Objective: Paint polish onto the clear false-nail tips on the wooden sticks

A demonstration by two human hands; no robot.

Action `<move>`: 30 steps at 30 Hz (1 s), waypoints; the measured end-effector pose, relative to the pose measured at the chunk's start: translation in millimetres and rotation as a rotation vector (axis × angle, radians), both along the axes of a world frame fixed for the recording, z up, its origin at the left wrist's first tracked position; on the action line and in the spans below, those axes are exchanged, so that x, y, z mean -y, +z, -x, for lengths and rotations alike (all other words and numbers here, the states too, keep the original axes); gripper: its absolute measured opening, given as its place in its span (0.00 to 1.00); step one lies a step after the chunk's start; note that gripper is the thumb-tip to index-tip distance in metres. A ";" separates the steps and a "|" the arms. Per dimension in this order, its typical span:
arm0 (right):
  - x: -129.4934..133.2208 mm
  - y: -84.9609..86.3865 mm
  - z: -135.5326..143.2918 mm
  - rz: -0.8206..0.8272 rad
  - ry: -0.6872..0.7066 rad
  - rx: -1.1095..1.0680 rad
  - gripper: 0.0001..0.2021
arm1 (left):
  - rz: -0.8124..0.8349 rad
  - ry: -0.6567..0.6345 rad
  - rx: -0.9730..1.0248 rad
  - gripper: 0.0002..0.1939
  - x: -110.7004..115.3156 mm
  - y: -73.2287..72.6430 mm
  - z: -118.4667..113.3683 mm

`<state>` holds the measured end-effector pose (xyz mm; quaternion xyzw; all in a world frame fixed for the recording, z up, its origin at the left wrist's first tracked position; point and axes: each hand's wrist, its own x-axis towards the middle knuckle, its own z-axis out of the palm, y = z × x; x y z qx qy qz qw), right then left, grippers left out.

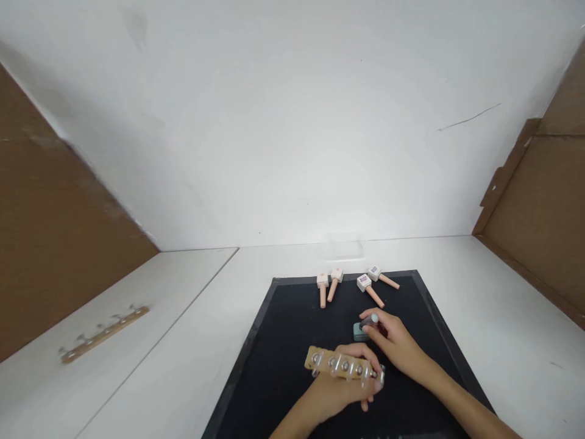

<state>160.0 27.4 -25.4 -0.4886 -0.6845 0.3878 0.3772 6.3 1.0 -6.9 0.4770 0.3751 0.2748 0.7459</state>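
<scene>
My left hand (336, 387) holds a light wooden strip (324, 360) above the black mat. Metal knobs run along the strip, with clear nail-shaped tips on them, and its right end lies at my fingertips. To the right, my right hand (395, 341) pinches the grey cap (369, 320) of a small teal bottle (360, 332), which is tilted on the mat. Whether the cap is loose from the bottle cannot be made out. The two hands are close together but apart.
The black mat (283, 323) bears pink-handled white bottles at its back edge, among them one at left (322, 280) and one at right (364, 281). A clear tray (345, 250) sits behind. Another wooden strip with clear tips (107, 333) lies far left. Brown cardboard panels flank the table.
</scene>
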 end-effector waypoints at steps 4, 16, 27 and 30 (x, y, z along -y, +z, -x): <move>-2.9 -2.7 2.8 -0.006 0.006 0.070 0.10 | 0.002 -0.010 0.001 0.19 0.7 -1.4 -0.2; -6.8 -0.6 -1.3 -0.011 0.032 0.155 0.10 | 0.016 0.090 0.064 0.18 -2.3 -7.3 0.9; -2.8 -1.5 -1.5 -0.037 0.031 0.078 0.09 | -0.001 0.122 0.137 0.17 -2.7 -19.4 3.2; -2.9 -3.5 -2.9 -0.030 0.028 0.076 0.12 | -0.004 0.134 0.152 0.17 -1.5 -15.2 3.2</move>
